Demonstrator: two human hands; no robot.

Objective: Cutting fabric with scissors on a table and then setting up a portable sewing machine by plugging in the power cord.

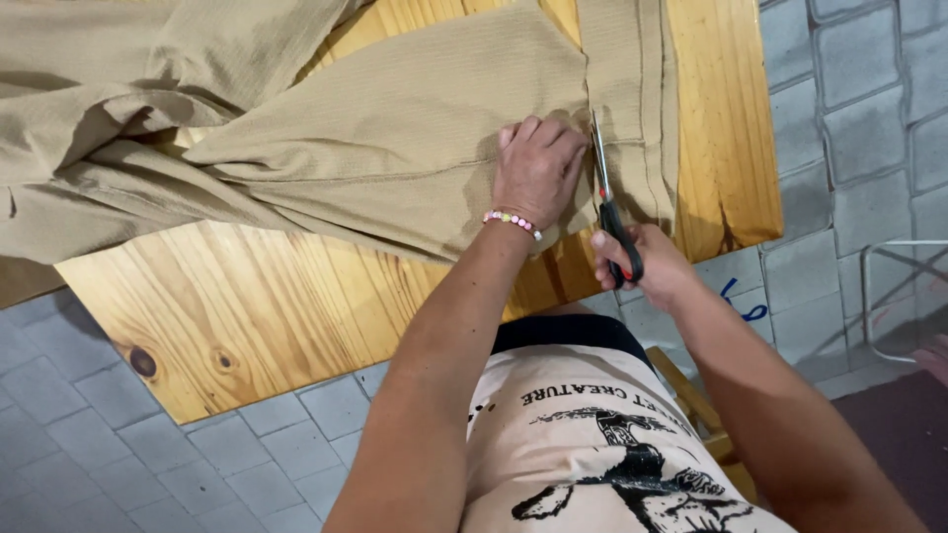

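A large piece of tan ribbed fabric (395,128) lies spread over a wooden table (247,306), bunched up at the left. My left hand (538,168), with a beaded bracelet at the wrist, presses flat on the fabric just left of the cut line. My right hand (647,266) grips black-handled scissors (607,197) whose blades point away from me into the fabric, beside my left fingertips. A narrow strip of fabric (637,109) lies to the right of the blades.
The table stands on grey paving stones (869,109). A white wire frame (904,296) stands at the right edge. A wooden seat part (691,395) shows beneath my right arm. The table's near edge runs diagonally at my waist.
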